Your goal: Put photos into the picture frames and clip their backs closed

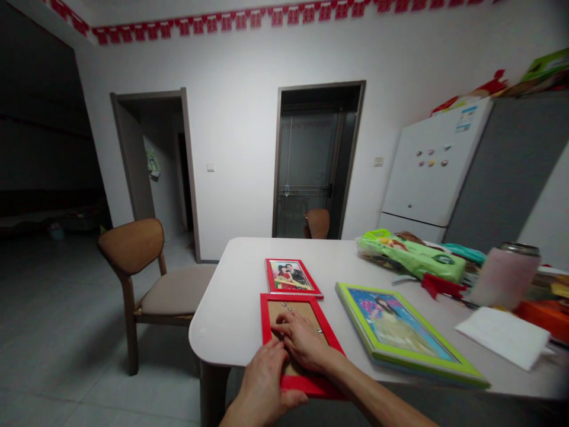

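Observation:
A red picture frame (320,388) lies face down at the table's near edge, its brown backing board (278,309) upward. Small metal clips show at the board's top and right. My left hand (267,379) grips the frame's lower left part, with the thumb near the bottom border. Beside it, my right hand (304,341) rests on the board, fingers bent and bunched toward the left border; what they pinch is hidden. Just beyond lies another red picture frame (293,277), face up with a photo of two people. To the right is a larger green picture frame (400,332), also face up.
On the white table (240,296) stand a pinkish jar (507,276) and a green package (413,255), with white paper (504,335) nearer me. A wooden chair (133,249) is at the left, another chair (317,223) behind the table. A fridge (431,172) stands at the right.

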Motion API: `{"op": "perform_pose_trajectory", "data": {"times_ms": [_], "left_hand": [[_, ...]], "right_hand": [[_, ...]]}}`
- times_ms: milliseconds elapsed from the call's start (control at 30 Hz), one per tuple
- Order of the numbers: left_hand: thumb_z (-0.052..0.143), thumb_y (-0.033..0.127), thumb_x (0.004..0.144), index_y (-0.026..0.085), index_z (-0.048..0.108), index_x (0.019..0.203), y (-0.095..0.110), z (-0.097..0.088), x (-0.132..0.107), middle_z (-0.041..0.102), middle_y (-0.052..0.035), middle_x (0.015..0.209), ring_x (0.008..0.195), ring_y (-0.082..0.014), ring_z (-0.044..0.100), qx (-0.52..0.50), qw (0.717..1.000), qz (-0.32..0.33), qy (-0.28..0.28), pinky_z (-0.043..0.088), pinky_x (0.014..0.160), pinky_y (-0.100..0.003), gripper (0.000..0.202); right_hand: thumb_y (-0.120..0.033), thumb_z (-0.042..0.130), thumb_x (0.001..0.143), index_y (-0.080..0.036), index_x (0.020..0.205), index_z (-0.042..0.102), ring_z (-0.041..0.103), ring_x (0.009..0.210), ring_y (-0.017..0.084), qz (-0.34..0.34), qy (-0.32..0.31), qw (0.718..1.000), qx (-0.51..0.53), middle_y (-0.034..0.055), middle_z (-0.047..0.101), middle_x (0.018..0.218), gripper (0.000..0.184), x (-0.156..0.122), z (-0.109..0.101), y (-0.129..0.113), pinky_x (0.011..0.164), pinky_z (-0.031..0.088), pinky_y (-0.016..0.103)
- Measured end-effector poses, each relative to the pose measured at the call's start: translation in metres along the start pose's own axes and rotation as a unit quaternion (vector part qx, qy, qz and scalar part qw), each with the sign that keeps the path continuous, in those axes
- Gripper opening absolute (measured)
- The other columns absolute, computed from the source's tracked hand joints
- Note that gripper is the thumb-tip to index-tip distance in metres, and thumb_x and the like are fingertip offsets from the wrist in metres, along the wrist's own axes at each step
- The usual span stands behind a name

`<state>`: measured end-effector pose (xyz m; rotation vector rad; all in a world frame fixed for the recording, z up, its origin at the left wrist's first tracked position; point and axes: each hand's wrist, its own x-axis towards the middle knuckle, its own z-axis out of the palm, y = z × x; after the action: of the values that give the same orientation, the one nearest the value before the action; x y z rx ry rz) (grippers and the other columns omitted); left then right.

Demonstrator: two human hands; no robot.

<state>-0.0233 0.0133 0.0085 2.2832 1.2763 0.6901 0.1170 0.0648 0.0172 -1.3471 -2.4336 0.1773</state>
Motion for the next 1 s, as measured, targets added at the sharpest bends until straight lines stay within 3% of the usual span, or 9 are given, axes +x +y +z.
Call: {"op": "perform_pose_trajectory", "data": {"times_ms": [133,233,333,433,633,767,900,1000], "left_hand": [[0.071,0.036,0.051,0.017,0.051,0.107,-0.004,0.004,-0.001,0.043,-0.0088,0.125,0.116,-0.0249,0.036,0.012,1.0,-0.011,0.005,0.03,0.097,-0.037,0.062],[0.07,0.036,0.052,0.015,0.049,0.111,-0.004,0.006,-0.002,0.042,-0.0109,0.125,0.116,-0.026,0.036,0.021,0.999,-0.035,-0.003,0.029,0.098,-0.038,0.066],[0.07,0.036,0.052,0.015,0.047,0.114,0.0,0.004,-0.003,0.043,-0.011,0.125,0.116,-0.0257,0.035,0.019,0.999,-0.047,-0.012,0.028,0.098,-0.036,0.069],[0.07,0.033,0.053,0.013,0.044,0.117,0.003,0.002,-0.005,0.041,-0.0124,0.126,0.117,-0.0261,0.034,0.023,0.998,-0.057,-0.029,0.027,0.099,-0.036,0.071],[0.067,0.03,0.058,0.006,0.036,0.122,0.004,-0.001,-0.007,0.038,-0.0173,0.127,0.118,-0.0261,0.032,0.058,0.995,-0.055,-0.058,0.023,0.101,-0.037,0.075],[0.071,0.029,0.053,0.008,0.043,0.117,0.02,0.003,0.003,0.037,-0.0174,0.127,0.12,-0.0282,0.028,0.081,0.992,-0.025,-0.09,0.011,0.102,-0.045,0.072],[0.065,0.017,0.057,0.007,0.044,0.114,0.032,0.021,0.014,0.031,-0.0182,0.13,0.122,-0.0286,0.022,0.098,0.988,0.012,-0.117,0.013,0.101,-0.046,0.061],[0.056,0.013,0.061,0.004,0.043,0.114,0.031,0.023,0.014,0.033,-0.0189,0.129,0.121,-0.0274,0.025,0.076,0.992,0.021,-0.096,0.015,0.102,-0.044,0.055]], "right_hand": [[-0.012,0.036,0.07,-0.024,0.096,0.06,0.046,0.093,0.016,0.007,0.025,0.998,0.05,0.0026,0.057,0.099,0.038,0.004,0.004,0.009,0.081,0.032,0.028],[-0.019,0.037,0.073,-0.019,0.098,0.06,0.049,0.092,0.015,0.097,0.072,0.991,0.058,0.0051,0.06,0.099,0.034,0.016,0.008,0.024,0.081,0.033,0.026],[-0.027,0.04,0.075,-0.017,0.09,0.063,0.054,0.081,0.016,0.189,0.091,0.977,0.04,0.0063,0.064,0.088,0.029,0.031,0.012,0.04,0.071,0.036,0.024],[-0.03,0.043,0.074,-0.016,0.077,0.064,0.055,0.068,0.015,0.237,0.095,0.967,0.028,0.0067,0.065,0.077,0.026,0.044,0.017,0.053,0.059,0.034,0.023],[-0.033,0.045,0.073,-0.014,0.07,0.061,0.054,0.064,0.016,0.272,0.125,0.954,0.026,0.0096,0.064,0.072,0.026,0.053,0.016,0.059,0.054,0.03,0.024],[-0.034,0.039,0.075,-0.014,0.064,0.059,0.054,0.062,0.015,0.227,0.134,0.963,0.063,0.0078,0.064,0.069,0.031,0.043,0.003,0.049,0.055,0.033,0.023],[-0.036,0.033,0.077,-0.015,0.065,0.058,0.055,0.063,0.015,0.186,0.137,0.966,0.111,0.0051,0.064,0.068,0.035,0.011,-0.02,0.045,0.057,0.037,0.023],[-0.04,0.035,0.075,-0.015,0.074,0.059,0.055,0.067,0.016,0.204,0.172,0.934,0.238,0.0046,0.062,0.07,0.034,-0.023,-0.039,0.051,0.059,0.039,0.024]]}}
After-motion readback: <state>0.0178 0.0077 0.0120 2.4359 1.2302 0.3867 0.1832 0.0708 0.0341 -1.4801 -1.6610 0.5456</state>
